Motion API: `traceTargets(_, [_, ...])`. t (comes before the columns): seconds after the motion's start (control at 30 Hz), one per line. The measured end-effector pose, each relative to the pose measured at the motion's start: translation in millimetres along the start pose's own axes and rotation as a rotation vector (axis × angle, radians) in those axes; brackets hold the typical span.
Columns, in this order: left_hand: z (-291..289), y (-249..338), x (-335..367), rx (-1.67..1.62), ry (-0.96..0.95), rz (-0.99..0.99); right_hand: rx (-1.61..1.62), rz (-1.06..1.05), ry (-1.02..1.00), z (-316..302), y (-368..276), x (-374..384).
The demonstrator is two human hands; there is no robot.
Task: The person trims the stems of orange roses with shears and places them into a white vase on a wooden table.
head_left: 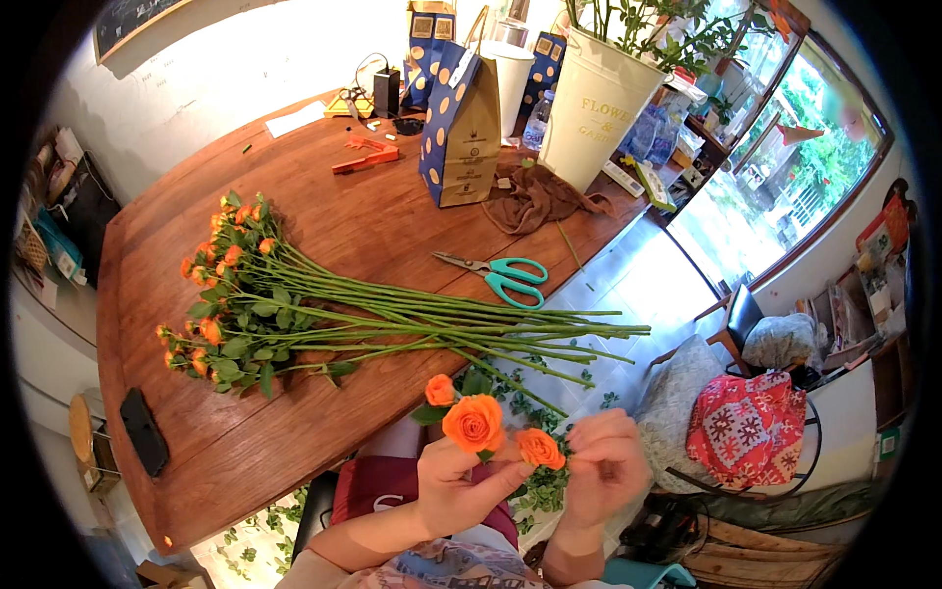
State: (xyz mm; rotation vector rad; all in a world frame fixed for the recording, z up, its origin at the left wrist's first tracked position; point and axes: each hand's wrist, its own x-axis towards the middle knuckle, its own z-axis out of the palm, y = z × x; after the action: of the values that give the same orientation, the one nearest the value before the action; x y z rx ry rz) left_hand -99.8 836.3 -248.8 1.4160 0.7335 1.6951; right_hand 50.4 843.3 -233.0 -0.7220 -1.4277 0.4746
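The left hand (461, 481) clasps a spray rose (474, 422) upright above the lap, off the table (343, 226), steadying it while the right hand (603, 461) pinches at its side bloom (540, 449), the bunch (294, 314) lying nearby.

On the worktop (324, 226) ahead of me the bunch of roses (294, 314) lies crosswise with its heads at nine o'clock and stems toward three, the scissors (500, 275) behind the stems at one o'clock, the paper bag (459, 133) and bucket (594, 103) farther back, the phone (143, 430) at eight o'clock.
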Motion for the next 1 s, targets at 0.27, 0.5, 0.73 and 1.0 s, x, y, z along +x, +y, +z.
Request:
traceTargets(0.27, [21,-2,11,0.219,-0.025,-0.036,-0.682,-0.154,-0.112,-2,-43,5])
traceTargets(0.5, [27,-1,14,0.285,-0.005,0.048,-0.676,-0.116,-0.01,4,-32,6])
traceTargets(0.73, [23,-6,10,0.343,-0.001,0.116,-0.687,-0.161,-0.057,5,-32,5])
traceTargets(1.0, [22,-7,9,0.356,-0.027,0.151,-0.737,-0.149,-0.04,6,-34,9])
